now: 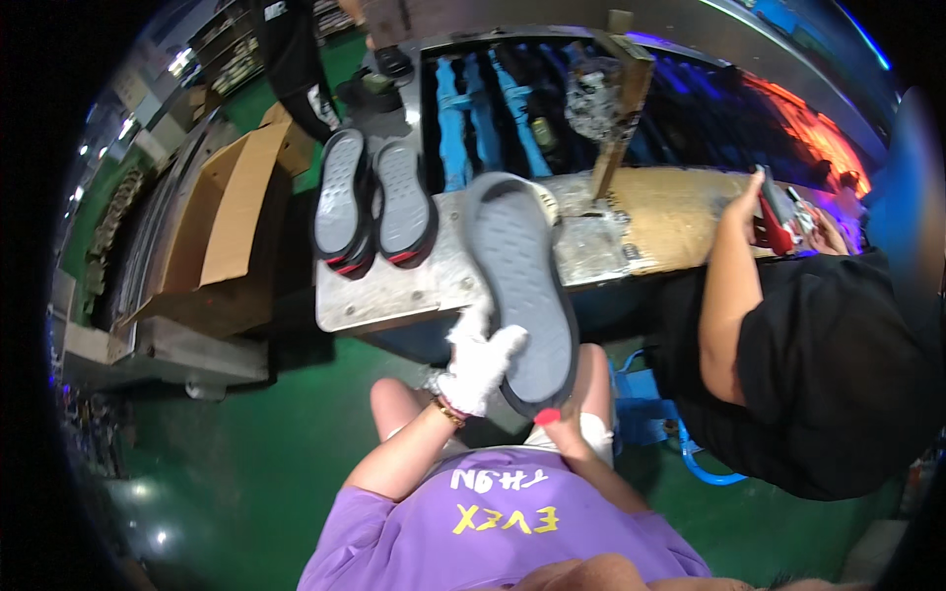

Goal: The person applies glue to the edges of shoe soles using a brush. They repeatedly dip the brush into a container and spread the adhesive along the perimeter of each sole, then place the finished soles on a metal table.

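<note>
A black-rimmed shoe sole (pixel 527 286) with a grey inner face is held up in front of me, its long axis running away from me. My left hand (pixel 476 369), in a white glove, grips its left edge with the thumb over the grey face. At the near end my right hand (pixel 567 433) pinches the rim, something red covering its thumb tip; its other fingers are hidden. Past the left hand, a pair of similar soles, a left one (pixel 340 202) and a right one (pixel 402 202), lies on the metal table (pixel 365 300), with red at their near ends.
A conveyor with blue strips (pixel 453 128) runs behind the table. An upright post (pixel 623 108) stands on the cardboard-covered surface (pixel 680 212). On the right, a co-worker in black (pixel 818 374) handles a red and grey item (pixel 774 222). An open cardboard box (pixel 232 212) stands left.
</note>
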The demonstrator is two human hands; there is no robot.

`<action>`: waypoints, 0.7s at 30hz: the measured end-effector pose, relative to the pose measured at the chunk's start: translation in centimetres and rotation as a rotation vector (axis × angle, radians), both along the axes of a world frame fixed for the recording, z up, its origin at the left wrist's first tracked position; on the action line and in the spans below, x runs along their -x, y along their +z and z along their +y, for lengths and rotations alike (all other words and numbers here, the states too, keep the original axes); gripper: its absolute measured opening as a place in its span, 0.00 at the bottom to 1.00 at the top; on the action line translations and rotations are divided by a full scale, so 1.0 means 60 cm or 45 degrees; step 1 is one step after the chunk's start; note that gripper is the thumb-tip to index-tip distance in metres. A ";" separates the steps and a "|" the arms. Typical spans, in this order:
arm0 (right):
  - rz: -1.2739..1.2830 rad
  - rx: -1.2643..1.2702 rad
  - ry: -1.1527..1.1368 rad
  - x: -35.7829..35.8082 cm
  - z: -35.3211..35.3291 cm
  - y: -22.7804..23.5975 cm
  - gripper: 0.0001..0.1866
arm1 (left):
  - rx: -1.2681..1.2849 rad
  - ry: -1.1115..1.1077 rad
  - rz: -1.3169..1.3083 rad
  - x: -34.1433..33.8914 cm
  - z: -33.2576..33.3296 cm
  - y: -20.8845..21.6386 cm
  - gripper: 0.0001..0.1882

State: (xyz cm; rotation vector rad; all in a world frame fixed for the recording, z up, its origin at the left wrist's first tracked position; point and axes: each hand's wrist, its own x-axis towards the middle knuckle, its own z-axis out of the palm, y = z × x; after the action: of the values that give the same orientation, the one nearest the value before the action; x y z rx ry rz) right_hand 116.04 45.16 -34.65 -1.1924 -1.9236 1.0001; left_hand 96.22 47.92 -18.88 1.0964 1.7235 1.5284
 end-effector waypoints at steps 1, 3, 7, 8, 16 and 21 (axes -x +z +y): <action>0.067 -0.029 -0.043 -0.003 0.002 -0.032 0.15 | 0.105 -0.113 0.162 -0.045 0.029 0.014 0.31; 0.038 -0.016 -0.044 -0.009 0.003 -0.068 0.12 | 0.157 -0.515 -0.241 -0.100 0.097 0.023 0.28; -0.135 -0.027 -0.062 -0.018 0.006 -0.032 0.10 | 0.560 -0.704 0.061 -0.176 0.253 0.045 0.22; -0.124 -0.035 -0.064 -0.015 0.005 -0.027 0.10 | 0.464 -0.693 0.028 -0.190 0.294 0.037 0.24; -0.016 -0.005 -0.068 -0.001 0.002 -0.041 0.08 | -0.369 -0.628 0.562 -0.166 0.349 0.003 0.22; 0.622 0.497 -0.271 0.000 0.039 -0.008 0.04 | -0.754 -0.331 1.347 0.106 0.197 0.085 0.16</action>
State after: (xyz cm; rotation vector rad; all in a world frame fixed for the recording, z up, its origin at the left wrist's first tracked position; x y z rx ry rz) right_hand 116.05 47.52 -35.12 -1.1897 -1.2315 1.4338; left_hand 89.85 59.71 -13.79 2.6662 1.5796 1.3932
